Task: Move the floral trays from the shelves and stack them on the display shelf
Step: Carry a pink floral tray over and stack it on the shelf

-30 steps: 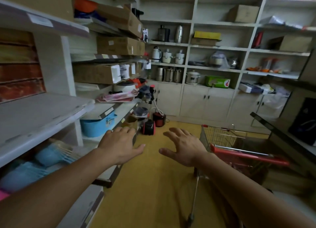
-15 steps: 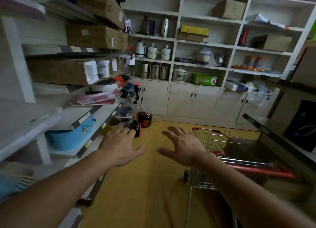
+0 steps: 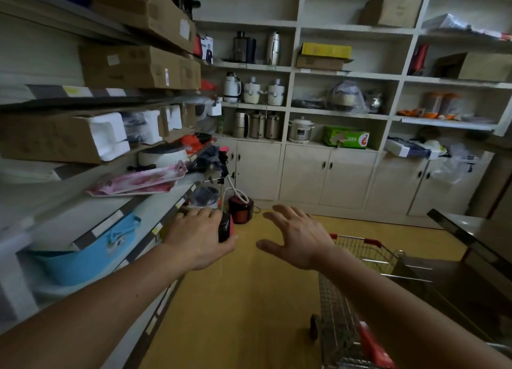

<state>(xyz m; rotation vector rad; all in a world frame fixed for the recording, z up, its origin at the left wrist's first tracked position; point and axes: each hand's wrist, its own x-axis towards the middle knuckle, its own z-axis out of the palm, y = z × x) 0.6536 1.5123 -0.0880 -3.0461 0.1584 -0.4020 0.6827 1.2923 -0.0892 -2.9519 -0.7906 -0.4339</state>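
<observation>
Inside a dim storeroom, both bare arms stretched forward above a yellow floor (image 3: 238,307). Left hand (image 3: 201,234) held palm down with fingers spread and loose, gripping nothing, hovering just off the edge of the left-hand shelving (image 3: 155,210). Right hand (image 3: 297,237) likewise spread wide and empty, thumb out, above the floor and beside a wire shopping cart (image 3: 357,285) with red trim. Floral trays (image 3: 138,181), pink and patterned, lying stacked and slightly tilted on a middle shelf at left, up and to the left of the left hand and apart from it; exact count hard to make out, possibly two or three. Just behind them a white round cooker (image 3: 162,156); one shelf lower, a blue plastic basket (image 3: 86,258). Cardboard boxes (image 3: 138,66) filling the upper left shelves. Along the back wall, white cabinets (image 3: 304,174) under open shelves of kettles and pots (image 3: 257,125). On the floor near the corner, a small red appliance (image 3: 240,209).
</observation>
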